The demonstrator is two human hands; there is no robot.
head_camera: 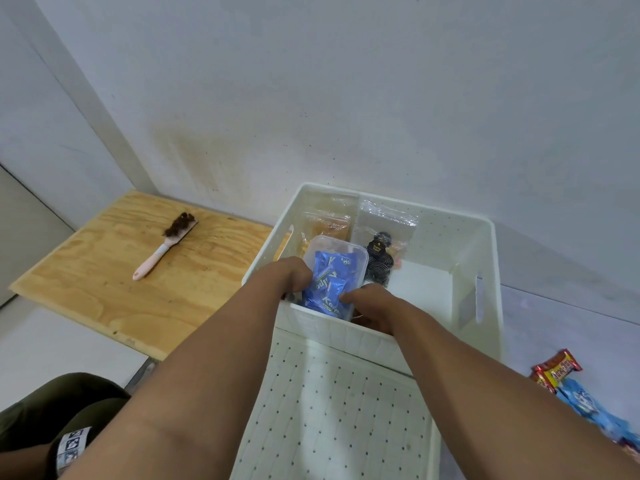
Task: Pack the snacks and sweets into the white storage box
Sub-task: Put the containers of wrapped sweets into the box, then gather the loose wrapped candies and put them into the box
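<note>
The tub [341, 261] of blue sweets [327, 284] sits inside the white box [485, 258] at centre frame, near its left front corner. The left hand [294, 273] and right hand [372, 308] grip its sides. Bagged snacks [381, 251] stand behind it. More snack packets [568, 382] lie at lower right. A brush [166, 244] rests on the plywood bench [104, 271] at left.

One white storage box [485, 258], one clear tub [341, 245] of blue sweets, two clear snack bags at the back, one brush [166, 245], two hands inside; several loose packets [585, 400] lie right.
</note>
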